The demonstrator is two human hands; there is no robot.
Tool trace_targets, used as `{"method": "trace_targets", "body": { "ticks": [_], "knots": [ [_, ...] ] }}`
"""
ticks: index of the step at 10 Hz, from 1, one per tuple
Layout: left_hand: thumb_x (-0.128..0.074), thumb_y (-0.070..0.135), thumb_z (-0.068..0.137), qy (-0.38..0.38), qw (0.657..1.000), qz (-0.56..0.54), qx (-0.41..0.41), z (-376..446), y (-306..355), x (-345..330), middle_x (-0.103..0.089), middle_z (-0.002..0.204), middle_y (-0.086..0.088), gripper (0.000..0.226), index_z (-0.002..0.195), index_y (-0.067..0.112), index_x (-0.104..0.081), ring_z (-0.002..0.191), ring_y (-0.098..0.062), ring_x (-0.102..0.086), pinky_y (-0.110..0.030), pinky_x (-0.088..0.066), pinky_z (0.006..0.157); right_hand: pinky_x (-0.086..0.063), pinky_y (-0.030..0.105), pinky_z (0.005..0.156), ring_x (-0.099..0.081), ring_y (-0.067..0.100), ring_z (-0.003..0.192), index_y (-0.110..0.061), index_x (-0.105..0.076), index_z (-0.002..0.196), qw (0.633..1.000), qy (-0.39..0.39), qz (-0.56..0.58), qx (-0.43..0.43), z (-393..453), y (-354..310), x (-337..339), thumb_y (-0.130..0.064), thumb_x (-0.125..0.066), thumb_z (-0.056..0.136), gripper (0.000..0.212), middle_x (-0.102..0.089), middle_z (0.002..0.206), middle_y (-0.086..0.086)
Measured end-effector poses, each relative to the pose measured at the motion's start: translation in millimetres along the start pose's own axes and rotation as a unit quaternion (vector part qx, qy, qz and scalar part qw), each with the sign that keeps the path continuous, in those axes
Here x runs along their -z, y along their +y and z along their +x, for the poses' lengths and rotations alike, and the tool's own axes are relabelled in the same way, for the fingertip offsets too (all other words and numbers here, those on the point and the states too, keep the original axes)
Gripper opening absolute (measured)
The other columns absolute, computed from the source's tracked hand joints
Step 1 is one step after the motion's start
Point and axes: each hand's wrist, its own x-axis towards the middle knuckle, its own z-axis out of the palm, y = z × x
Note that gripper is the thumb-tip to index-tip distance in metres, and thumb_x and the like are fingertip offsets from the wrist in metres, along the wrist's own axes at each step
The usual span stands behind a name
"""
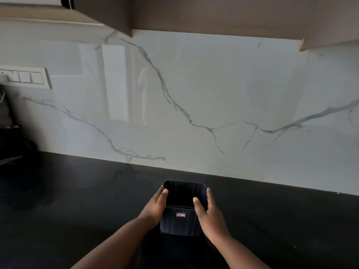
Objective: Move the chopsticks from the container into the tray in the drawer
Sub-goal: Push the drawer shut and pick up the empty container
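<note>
- The dark blue square plastic container (183, 214) stands upright on the black stone desk (77, 200), right in front of the person and near the white marble wall (194, 94).
- The left hand (155, 205) holds the container's left side, with the thumb hooked over the rim.
- The right hand (206, 208) holds the right side the same way, thumb over the rim too (so both hands grip it, one on each side).
- The container sits right between the two hands, and both are just as close to it.
- Its open top faces up and a bit toward the wall. Inside it looks dark, and I see no chopsticks in there.
- The drawer and its tray are not in the picture, so I cannot tell which way they lie.
- I think the chopsticks may be out already, but that is only a guess.
- A white switch plate (25, 76) is on the wall, far off to the left.
</note>
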Motion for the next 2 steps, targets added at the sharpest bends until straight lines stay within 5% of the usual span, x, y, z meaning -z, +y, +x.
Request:
{"method": "trace_targets", "body": {
  "ticks": [2],
  "knots": [
    [-0.021, 0.081, 0.084, -0.029, 0.958, 0.282, 0.049, 2, 36, 12, 0.008, 0.164, -0.005, 0.096, 0.155, 0.023, 0.005, 0.150, -0.032, 0.003, -0.052, -0.003, 0.119, -0.041, 0.037, 0.104, -0.043, 0.027, 0.136, -0.034, 0.002, 0.153, 0.994, -0.059, -0.096, 0.017, 7, -6, 31, -0.080, -0.031, 0.082, 0.091, -0.035, 0.156, 0.005]
  ]
}}
